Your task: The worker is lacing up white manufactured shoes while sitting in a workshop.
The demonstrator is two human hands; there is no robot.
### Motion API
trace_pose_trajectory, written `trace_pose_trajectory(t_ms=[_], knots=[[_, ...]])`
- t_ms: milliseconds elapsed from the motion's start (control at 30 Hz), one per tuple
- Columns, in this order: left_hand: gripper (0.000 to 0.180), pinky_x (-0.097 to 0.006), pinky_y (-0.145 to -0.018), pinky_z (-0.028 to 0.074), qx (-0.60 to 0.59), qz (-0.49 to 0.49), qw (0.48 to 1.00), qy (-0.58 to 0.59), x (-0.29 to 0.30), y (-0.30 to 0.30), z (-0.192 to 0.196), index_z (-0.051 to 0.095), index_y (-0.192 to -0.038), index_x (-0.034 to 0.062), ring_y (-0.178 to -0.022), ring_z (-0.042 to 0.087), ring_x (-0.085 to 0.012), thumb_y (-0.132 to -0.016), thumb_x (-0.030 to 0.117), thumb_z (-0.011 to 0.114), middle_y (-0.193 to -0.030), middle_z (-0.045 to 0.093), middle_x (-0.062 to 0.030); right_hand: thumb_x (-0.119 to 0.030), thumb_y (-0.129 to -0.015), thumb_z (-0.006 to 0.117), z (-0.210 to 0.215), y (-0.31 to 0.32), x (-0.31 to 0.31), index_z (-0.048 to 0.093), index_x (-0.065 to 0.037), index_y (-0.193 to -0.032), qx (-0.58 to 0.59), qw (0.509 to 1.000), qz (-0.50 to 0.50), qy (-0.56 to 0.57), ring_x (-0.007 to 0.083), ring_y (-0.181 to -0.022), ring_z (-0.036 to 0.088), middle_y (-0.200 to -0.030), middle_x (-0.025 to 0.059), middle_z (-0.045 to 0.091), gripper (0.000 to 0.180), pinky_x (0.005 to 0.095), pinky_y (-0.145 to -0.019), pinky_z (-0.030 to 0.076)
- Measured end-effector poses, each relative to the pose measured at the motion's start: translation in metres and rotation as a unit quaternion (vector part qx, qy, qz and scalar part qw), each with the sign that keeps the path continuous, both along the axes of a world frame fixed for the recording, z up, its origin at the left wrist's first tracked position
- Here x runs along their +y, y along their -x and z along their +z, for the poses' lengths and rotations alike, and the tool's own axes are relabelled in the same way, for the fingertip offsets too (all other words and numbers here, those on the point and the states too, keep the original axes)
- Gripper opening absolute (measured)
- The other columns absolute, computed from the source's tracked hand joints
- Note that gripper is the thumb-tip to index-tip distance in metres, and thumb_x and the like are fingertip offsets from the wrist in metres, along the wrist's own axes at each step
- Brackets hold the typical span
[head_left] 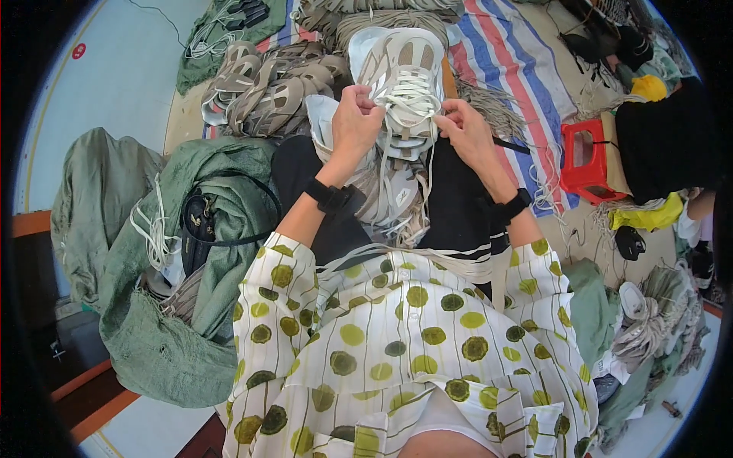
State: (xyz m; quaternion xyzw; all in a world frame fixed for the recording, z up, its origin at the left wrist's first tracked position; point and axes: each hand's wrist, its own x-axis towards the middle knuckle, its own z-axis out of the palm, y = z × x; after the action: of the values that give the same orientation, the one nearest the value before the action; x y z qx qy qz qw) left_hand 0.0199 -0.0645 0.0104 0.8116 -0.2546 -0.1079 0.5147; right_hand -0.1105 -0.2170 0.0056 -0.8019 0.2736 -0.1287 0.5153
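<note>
In front of me lies a beige and white sneaker upper (413, 57), with white shoelaces (412, 90) threaded across its front. My left hand (359, 120) is at the left edge of the lacing, its thumb and forefinger pinched on a lace. On the opposite side my right hand (467, 128) also pinches the shoelace, close to the eyelets. Loose lace ends hang down toward my lap. More shoe uppers (401, 198) lie beneath, between my legs. A bundle of long pale laces (366, 256) lies across my lap.
Stacked shoe uppers (279, 88) are at the far left, on a striped sheet (508, 53). A green sack (175, 336) with a black bag (198, 229) stands at my left. On the right are a red stool (584, 160) and bundled laces (645, 320).
</note>
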Motion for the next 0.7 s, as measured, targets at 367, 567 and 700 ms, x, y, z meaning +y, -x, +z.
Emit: trace_pose_trajectory(t_ms=[367,567,700], knots=[[0.038,-0.031,-0.065,0.044,-0.127,-0.004,0.991,0.029,-0.011,0.005,0.003,0.049,-0.100,0.0027,-0.068,0.052,-0.0237,-0.065,0.004,0.061,-0.072,0.050,-0.0100,-0.001,-0.073,0.057,0.003,0.003,0.009,0.051,-0.003,-0.095,-0.129,0.981,-0.098,0.104,0.0148,-0.064,0.055,-0.071,0.0049,0.055,0.023,0.0275,-0.060,0.044],[0.040,-0.036,-0.074,0.043,-0.240,-0.042,0.969,0.030,0.020,0.016,0.002,0.046,-0.103,0.0016,-0.083,0.053,-0.0296,-0.067,0.007,0.063,-0.087,0.052,-0.0152,-0.012,-0.078,0.060,-0.013,0.016,-0.017,0.047,-0.004,-0.117,-0.109,0.993,0.044,0.005,0.0176,-0.089,0.055,-0.101,0.0113,0.056,0.042,0.0284,-0.076,0.045],[0.026,-0.038,-0.071,0.043,-0.246,-0.095,0.945,-0.194,0.043,0.008,-0.004,0.054,-0.088,0.0013,-0.074,0.058,-0.0321,-0.074,0.021,0.062,-0.077,0.059,-0.0162,-0.026,-0.081,0.059,-0.036,-0.002,-0.065,0.042,-0.001,-0.122,-0.072,0.995,0.027,-0.063,0.0187,-0.102,0.052,-0.113,0.0147,0.053,0.051,0.0306,-0.083,0.043]])
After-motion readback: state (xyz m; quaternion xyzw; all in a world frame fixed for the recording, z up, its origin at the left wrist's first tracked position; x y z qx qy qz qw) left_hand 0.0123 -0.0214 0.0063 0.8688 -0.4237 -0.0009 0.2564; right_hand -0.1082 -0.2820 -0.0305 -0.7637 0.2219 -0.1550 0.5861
